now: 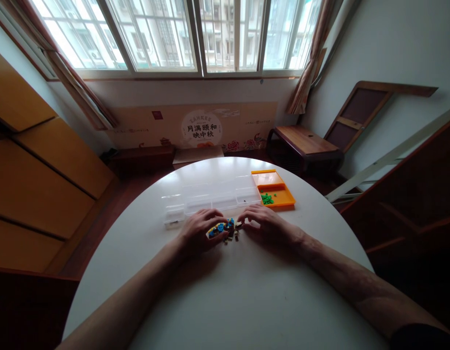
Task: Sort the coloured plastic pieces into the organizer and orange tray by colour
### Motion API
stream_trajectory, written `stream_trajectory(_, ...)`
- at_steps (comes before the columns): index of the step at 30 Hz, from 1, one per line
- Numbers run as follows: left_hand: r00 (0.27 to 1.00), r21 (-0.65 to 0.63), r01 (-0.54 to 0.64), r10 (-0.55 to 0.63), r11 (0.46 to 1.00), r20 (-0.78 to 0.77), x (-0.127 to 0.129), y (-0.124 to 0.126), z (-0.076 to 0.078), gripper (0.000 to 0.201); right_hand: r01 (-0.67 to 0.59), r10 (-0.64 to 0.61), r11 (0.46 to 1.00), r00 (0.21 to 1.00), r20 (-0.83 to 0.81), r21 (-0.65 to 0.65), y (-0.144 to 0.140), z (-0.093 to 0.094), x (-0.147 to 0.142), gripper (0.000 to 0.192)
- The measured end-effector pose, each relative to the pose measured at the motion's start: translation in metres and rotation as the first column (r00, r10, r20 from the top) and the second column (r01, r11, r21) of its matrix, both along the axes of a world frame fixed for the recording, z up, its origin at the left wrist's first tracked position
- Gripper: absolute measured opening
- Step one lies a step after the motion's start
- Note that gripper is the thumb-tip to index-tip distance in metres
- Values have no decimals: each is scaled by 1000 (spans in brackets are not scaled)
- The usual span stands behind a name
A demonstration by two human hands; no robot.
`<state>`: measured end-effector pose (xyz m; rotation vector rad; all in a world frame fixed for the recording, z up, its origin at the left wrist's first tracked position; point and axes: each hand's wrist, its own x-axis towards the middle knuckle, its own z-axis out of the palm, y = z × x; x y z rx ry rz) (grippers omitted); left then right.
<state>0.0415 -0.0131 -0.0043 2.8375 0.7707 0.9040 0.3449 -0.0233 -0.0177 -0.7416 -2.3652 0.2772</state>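
A small pile of tiny toy bricks (225, 229), blue, yellow and brown, lies on the round white table (228, 296) between my two hands. My left hand (199, 231) rests palm down on the pile's left side, its fingers curled over some of the pieces. My right hand (263, 222) lies on the pile's right side, its fingertips touching the loose bricks. Whether either hand actually pinches a brick is too small to tell.
A clear plastic compartment box (210, 200) lies just beyond my hands. An orange tray (274, 189) with small green bricks (267, 198) sits at its right end. Beyond the table stand a low wooden bench (305, 141), a wooden cabinet on the left and a window.
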Motion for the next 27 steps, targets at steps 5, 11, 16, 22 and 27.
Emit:
stream_trajectory(5, 1000, -7, -16, 16, 1000, -14, 0, -1, -1, 23, 5, -5, 1000, 1000, -20, 1, -3, 1, -1, 9)
stream_trajectory(11, 1000, -19, -7, 7, 1000, -3, 0, 2, -2, 17, 94, -86, 993, 990, -114, 67, -3, 4, -3, 11)
stream_trajectory(16, 1000, -33, -19, 19, 999, -12, 0, 3, -3, 17, 436, -393, 890, 882, -259, 135, 12, -1, -1, 9)
stream_trajectory(22, 1000, -30, -24, 23, 999, -15, 2, 1, -3, 18, 547, -502, 829, 820, -274, 118, 18, -7, 6, 13)
stream_trajectory(27, 999, -23, -29, 28, 999, -24, 1, 2, -4, 17, 512, -486, 852, 852, -197, 113, 12, -8, 6, 18)
